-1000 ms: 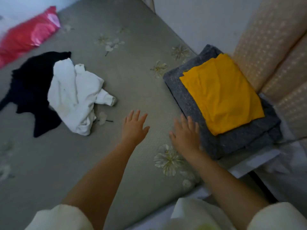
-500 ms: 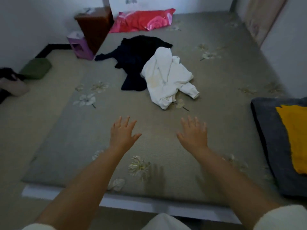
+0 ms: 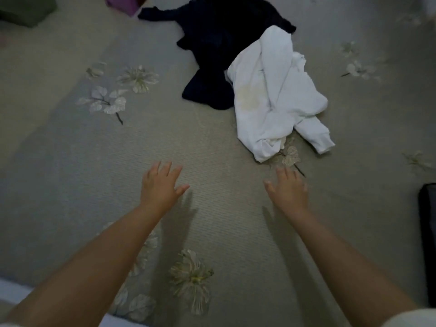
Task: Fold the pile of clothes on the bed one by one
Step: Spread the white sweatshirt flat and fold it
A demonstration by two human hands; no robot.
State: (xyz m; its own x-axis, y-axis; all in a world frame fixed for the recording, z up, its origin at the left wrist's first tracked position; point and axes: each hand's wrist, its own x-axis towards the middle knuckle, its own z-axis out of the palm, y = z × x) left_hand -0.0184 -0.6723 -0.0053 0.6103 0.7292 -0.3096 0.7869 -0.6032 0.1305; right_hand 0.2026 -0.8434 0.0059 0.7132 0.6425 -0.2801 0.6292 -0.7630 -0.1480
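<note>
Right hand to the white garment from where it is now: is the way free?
Probably yes. The right hand is open and empty, just short of the white garment, whose near hem lies on bare bed cover. Nothing sits between them.

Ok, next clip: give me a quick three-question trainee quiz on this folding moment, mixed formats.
1. True or false: the left hand is gripping a garment.
2. Which garment lies nearer the right hand? A) dark garment B) white garment
3. Fill in: the white garment lies partly on top of the ____ garment.

Key
1. False: both hands are open with fingers spread over the bed cover, holding nothing.
2. B.
3. dark
</note>
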